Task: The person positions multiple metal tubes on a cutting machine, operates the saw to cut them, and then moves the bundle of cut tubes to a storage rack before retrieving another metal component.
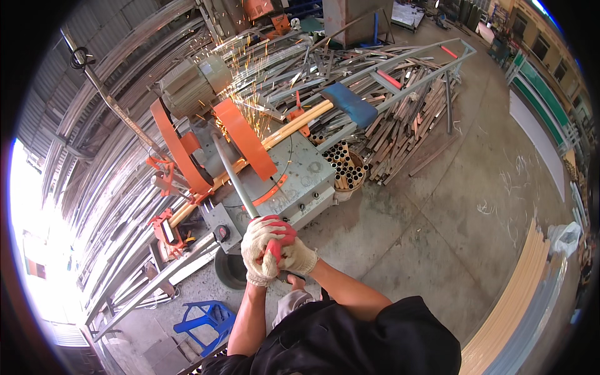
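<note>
Both my hands wear white knit gloves with red patches. My left hand [259, 250] is closed round the end of the grey lever [234, 180] of a cut-off saw. Against it, my right hand [296, 255] is closed on the same end, its fingers partly overlapped. The lever runs up between two orange guards, the nearer covering the blade [247, 140] side and the other [178, 149] on the left. Yellowish tubes [299, 127] lie across the grey saw table [307, 172], passing under the guard. Orange sparks [247, 81] spray away beyond it. A blue cloth [350, 105] drapes the tubes' far right end.
Short cut tubes stand in a basket [347, 165] right of the saw. Metal offcuts [415, 115] pile behind it, beside a grey roller frame [431, 67]. Long bars fill the left. A blue stool [207, 324] stands lower left; long tan profiles [509, 300] lie lower right.
</note>
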Motion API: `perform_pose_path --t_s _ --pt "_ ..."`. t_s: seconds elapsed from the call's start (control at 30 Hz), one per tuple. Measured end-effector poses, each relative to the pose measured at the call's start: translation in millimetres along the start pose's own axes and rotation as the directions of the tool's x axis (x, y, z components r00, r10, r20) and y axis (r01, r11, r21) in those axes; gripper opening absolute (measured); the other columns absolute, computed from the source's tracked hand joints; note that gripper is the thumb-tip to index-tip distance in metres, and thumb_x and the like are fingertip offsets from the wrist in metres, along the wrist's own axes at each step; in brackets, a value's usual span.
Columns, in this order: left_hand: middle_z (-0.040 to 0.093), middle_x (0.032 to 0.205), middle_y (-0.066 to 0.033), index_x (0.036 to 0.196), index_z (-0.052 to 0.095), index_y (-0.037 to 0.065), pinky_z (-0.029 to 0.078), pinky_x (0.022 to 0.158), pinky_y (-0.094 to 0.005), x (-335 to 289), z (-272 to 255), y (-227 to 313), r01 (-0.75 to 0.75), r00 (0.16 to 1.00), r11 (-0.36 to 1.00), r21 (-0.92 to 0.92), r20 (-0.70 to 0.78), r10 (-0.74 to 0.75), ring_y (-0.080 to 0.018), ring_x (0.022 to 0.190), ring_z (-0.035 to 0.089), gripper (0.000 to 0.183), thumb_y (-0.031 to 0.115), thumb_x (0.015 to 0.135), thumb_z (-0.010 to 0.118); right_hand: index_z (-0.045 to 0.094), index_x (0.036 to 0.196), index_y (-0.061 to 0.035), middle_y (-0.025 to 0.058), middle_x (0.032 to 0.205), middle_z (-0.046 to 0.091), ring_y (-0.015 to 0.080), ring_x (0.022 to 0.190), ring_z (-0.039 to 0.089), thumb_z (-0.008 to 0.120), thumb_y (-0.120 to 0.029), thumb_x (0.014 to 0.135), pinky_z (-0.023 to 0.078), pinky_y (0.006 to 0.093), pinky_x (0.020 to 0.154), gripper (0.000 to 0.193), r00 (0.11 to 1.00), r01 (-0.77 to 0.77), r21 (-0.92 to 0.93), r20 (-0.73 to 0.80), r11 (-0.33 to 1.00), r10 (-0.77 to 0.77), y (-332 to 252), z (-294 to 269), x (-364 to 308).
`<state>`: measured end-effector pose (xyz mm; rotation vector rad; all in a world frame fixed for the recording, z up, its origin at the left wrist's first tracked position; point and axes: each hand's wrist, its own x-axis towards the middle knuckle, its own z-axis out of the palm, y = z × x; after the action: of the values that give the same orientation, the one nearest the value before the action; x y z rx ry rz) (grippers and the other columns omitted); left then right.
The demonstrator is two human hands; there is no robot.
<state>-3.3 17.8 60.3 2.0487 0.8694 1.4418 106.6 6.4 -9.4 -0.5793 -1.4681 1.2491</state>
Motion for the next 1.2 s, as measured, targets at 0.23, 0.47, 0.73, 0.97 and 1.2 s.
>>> perform_pose_path --t_s 0.23,0.47,0.73,0.97,1.2 --pt "0.070 0.087 -0.0111 0.080 0.070 0.005 0.046 0.093 -0.0460 -9.7 4.5 -7.9 -0.015 1.000 1.000 -0.015 -0.025 0.015 -0.0348 0.097 0.066 0.024 0.026 0.079 0.057 0.068 0.096 -0.0067 0.0111 0.107 0.067 0.0329 0.105 0.061 0.068 -0.022 0.072 0.047 0.0425 0.096 0.029 0.945 0.317 -0.219 -0.009 0.923 -0.327 -10.3 -5.2 13.0" --pt "0.070 0.085 -0.0123 0.078 0.068 0.002 0.044 0.096 -0.0477 -13.2 9.0 -10.5 -0.028 0.998 0.999 -0.033 0.051 0.030 -0.0356 0.096 0.066 0.023 0.022 0.079 0.057 0.068 0.093 -0.0087 0.0106 0.105 0.067 0.0334 0.104 0.061 0.067 -0.023 0.073 0.046 0.0458 0.097 0.025 0.963 0.255 -0.155 -0.044 0.955 -0.265 -13.5 -5.9 2.7" --pt "0.069 0.084 -0.0110 0.077 0.067 0.005 0.048 0.091 -0.0480 -33.5 14.5 -29.4 -0.099 0.993 0.993 -0.060 0.054 0.103 -0.0362 0.091 0.067 0.017 0.020 0.075 0.058 0.069 0.099 -0.0109 0.0082 0.112 0.066 0.0320 0.114 0.057 0.067 -0.021 0.073 0.043 0.0454 0.102 0.028 0.978 0.204 -0.238 0.013 0.950 -0.207 21.8 -9.0 -19.9" --pt "0.070 0.087 -0.0120 0.079 0.069 0.007 0.047 0.091 -0.0477 -50.2 18.2 -36.6 -0.078 0.993 0.996 -0.040 0.085 0.082 -0.0361 0.093 0.066 0.020 0.020 0.073 0.056 0.069 0.103 -0.0117 0.0067 0.116 0.064 0.0317 0.117 0.055 0.069 -0.021 0.072 0.043 0.0459 0.103 0.032 0.932 0.362 -0.313 0.099 0.878 -0.349 58.6 -18.7 -27.7" --pt "0.069 0.090 -0.0112 0.081 0.066 0.007 0.048 0.090 -0.0471 -62.0 23.9 -44.4 -0.071 0.988 0.997 -0.030 0.138 0.075 -0.0341 0.092 0.066 0.013 0.015 0.074 0.058 0.067 0.099 -0.0118 0.0106 0.109 0.065 0.0339 0.111 0.058 0.063 -0.023 0.079 0.043 0.0476 0.102 0.024 0.972 0.234 -0.292 0.091 0.927 -0.216 47.5 -16.2 -40.4"
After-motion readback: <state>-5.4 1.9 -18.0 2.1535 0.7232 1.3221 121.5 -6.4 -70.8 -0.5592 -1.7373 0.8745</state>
